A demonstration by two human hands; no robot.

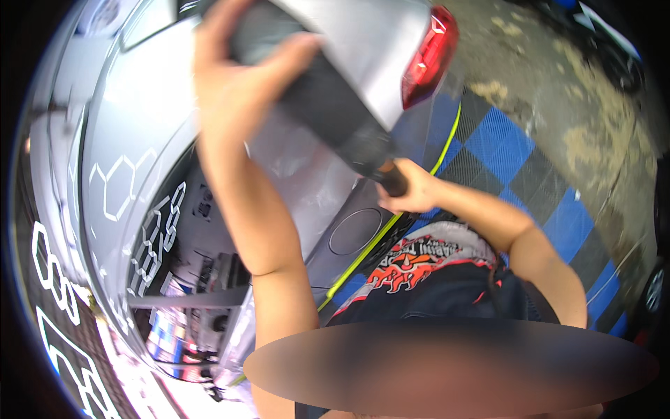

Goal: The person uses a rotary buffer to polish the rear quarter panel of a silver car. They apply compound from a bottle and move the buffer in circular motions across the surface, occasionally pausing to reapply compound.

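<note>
A long black tool point(330, 110), blurred and wide in its body, slants across the rear side of a silver car point(298, 173). My left hand point(246, 63) grips its upper end, with the thumb laid over the body. At the lower, narrower end, my right hand point(411, 188) is closed around the neck. What kind of tool it is cannot be told. The car's red tail light point(430, 57) lies beyond the tool, and its round fuel flap point(356, 231) sits just below and left of my right hand. Whether the tool touches the car is unclear.
A yellow-green cord or hose point(450, 146) runs beside the car, passing near my right hand. Blue and black floor tiles point(500, 136) border stained concrete point(591, 115). The car's side window point(193, 209) reflects hexagonal lights. Another vehicle's wheel point(654, 288) shows at the right edge.
</note>
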